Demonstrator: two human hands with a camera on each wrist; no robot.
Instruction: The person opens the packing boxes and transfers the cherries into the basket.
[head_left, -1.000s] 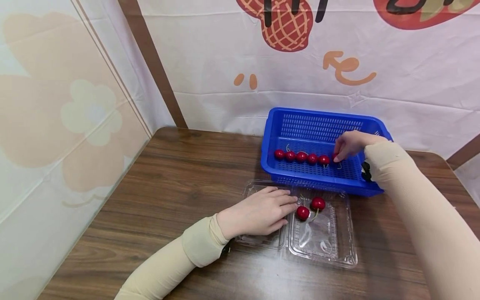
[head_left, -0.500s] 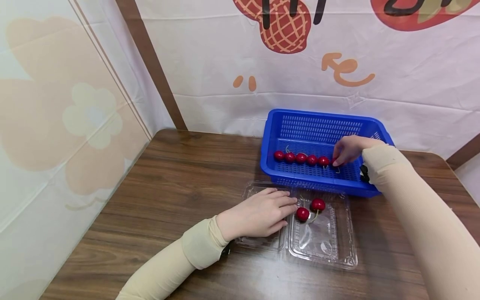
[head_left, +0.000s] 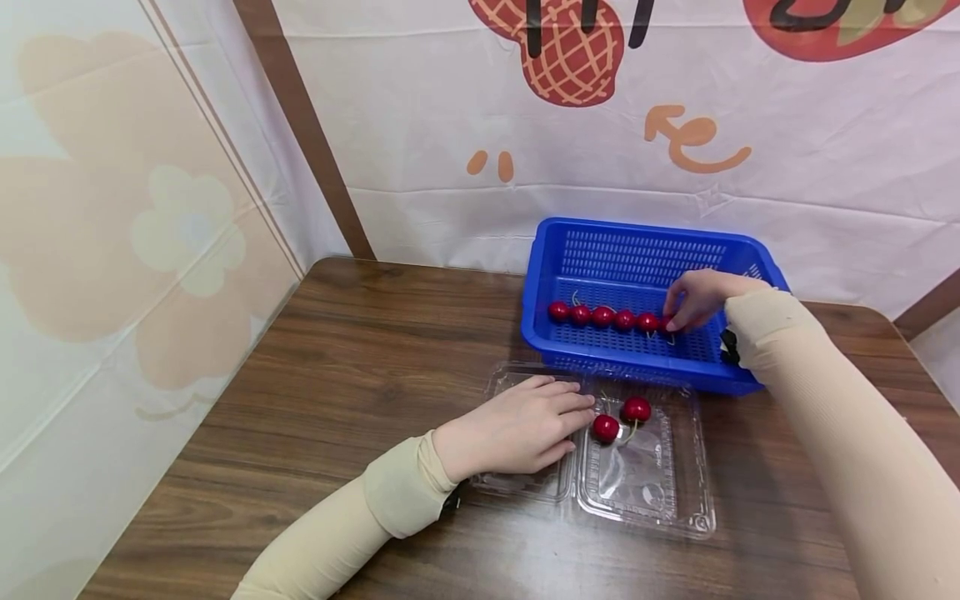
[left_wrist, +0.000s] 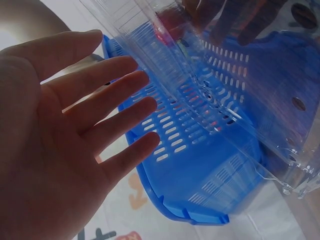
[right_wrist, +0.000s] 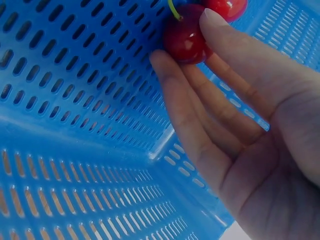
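Inside the blue basket (head_left: 652,362), my right hand (head_left: 696,298) pinches a dark red cherry (right_wrist: 185,37) between thumb and fingers. This cherry sits at the right end of a straight row of cherries (head_left: 602,316), and its green stem shows in the right wrist view. My left hand (head_left: 521,423) lies with straight fingers over the left half of a clear plastic clamshell box (head_left: 637,492), fingertips at the hinge. Two cherries (head_left: 636,409) with stems lie in the box's right half. In the left wrist view my left palm and spread fingers (left_wrist: 120,107) hold nothing.
A brown wood-grain table (head_left: 337,358) carries both containers. The basket stands behind the clamshell box, close to a printed cloth backdrop (head_left: 420,125). Another cloth (head_left: 135,250) hangs on the left side.
My right hand has lowered slightly and shifted the pinched cherry a little left, up to the end of the row. My left hand stays in place.
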